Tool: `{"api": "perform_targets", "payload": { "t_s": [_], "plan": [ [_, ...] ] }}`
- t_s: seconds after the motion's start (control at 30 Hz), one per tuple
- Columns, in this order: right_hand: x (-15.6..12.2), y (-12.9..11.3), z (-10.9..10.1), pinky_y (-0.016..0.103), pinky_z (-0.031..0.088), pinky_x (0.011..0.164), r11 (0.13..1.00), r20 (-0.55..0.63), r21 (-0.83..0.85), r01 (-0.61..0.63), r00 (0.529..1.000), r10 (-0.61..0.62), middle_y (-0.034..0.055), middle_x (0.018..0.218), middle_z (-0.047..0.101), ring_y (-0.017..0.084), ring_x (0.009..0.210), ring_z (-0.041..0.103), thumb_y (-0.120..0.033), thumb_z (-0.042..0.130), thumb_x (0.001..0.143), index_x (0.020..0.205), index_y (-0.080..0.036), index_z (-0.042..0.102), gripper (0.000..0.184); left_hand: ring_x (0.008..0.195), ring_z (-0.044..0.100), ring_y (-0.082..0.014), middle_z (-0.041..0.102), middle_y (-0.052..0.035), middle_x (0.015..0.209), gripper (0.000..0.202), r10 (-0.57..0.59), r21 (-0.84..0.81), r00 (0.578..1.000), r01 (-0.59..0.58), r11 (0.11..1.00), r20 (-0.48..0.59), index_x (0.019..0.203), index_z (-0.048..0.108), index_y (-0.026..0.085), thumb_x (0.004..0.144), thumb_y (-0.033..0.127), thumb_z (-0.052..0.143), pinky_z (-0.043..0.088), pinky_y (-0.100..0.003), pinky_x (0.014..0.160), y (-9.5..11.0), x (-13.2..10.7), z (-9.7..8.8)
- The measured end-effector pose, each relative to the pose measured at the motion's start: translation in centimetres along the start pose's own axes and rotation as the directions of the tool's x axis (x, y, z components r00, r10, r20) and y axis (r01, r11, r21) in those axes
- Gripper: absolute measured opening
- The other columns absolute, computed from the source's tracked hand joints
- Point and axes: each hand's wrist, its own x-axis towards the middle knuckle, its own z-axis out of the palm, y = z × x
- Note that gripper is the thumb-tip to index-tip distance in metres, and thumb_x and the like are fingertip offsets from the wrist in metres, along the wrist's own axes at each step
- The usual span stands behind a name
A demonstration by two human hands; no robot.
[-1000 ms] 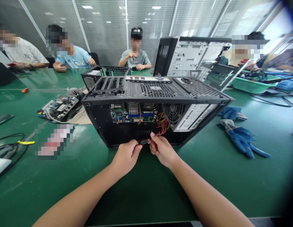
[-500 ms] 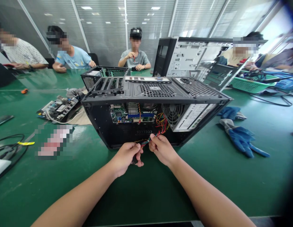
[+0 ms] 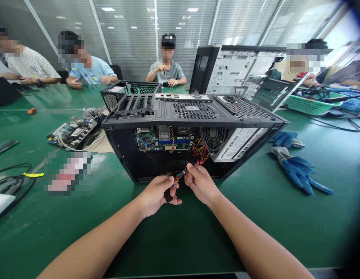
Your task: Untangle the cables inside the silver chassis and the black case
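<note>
A bundle of coloured power cables point(image 3: 182, 174) runs out of the power supply point(image 3: 237, 143) inside an open black computer case point(image 3: 130, 162). My left hand point(image 3: 160, 192) is closed around the bundle's lower end, with a dark piece showing under its fingers. Close beside it, my right hand point(image 3: 199, 181) pinches the same bundle higher up, nearer the power supply. Both hands are just in front of the case's open side. Behind them, a motherboard point(image 3: 165, 139) with a heatsink is fixed inside the case. An orange and black wire hangs in front of this board.
Blue work gloves point(image 3: 298, 172) lie on the green table point(image 3: 284, 224) to the right. Loose circuit boards point(image 3: 75, 133) and black cables point(image 3: 25, 190) are on the left. Behind stand another open case point(image 3: 226, 73) and a green basket point(image 3: 313, 104). Several people sit around the table.
The view has shifted slightly. My left hand has turned a little, so more of the dark piece under it shows. Both hands keep hold of the cable bundle.
</note>
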Motion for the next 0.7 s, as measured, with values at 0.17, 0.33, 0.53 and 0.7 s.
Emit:
{"api": "perform_targets", "payload": {
  "t_s": [0.17,0.33,0.53,0.7],
  "plan": [
    [-0.4,-0.7,0.2,0.024,0.025,0.047,0.995,0.091,0.092,-0.04,0.995,0.032,-0.0061,0.052,0.039,0.008,0.049,0.035,-0.045,0.076,0.073,0.064,-0.019,0.048,0.039,0.046,0.053,-0.0072,0.046,0.0052,0.056,0.028,-0.203,-0.174,0.971,0.223,0.959,0.128,0.083,0.059,0.009,0.093,0.035,0.053,0.059,-0.036,0.068,0.9,-0.6,-0.2],
    [-0.3,-0.8,0.3,0.024,0.026,0.047,0.996,0.086,0.078,-0.035,0.996,0.028,-0.0059,0.05,0.039,0.008,0.048,0.034,-0.046,0.075,0.074,0.061,-0.018,0.046,0.042,0.045,0.055,-0.0088,0.048,0.005,0.055,0.027,-0.103,-0.092,0.99,0.113,0.989,0.1,0.081,0.058,0.01,0.089,0.036,0.058,0.058,-0.039,0.068,0.5,-0.4,-0.2],
    [-0.1,-0.1,0.4,0.025,0.021,0.044,0.999,-0.026,-0.051,0.017,0.999,-0.018,-0.0055,0.044,0.036,0.006,0.041,0.03,-0.053,0.067,0.078,0.052,-0.019,0.041,0.051,0.05,0.059,-0.0107,0.054,0.0042,0.058,0.032,0.2,0.301,0.98,-0.189,0.935,-0.004,0.079,0.053,0.015,0.089,0.045,0.055,0.055,-0.039,0.076,-0.7,0.3,0.0],
    [-0.6,0.6,0.7,0.023,0.019,0.041,0.99,-0.157,-0.141,0.022,0.987,-0.044,-0.0073,0.047,0.035,0.006,0.041,0.027,-0.062,0.065,0.075,0.062,-0.019,0.045,0.05,0.056,0.063,-0.013,0.059,0.0021,0.062,0.027,0.416,0.711,0.909,-0.267,0.65,-0.038,0.081,0.052,0.017,0.095,0.039,0.044,0.05,-0.028,0.066,-0.8,0.4,-0.5]
  ]
}}
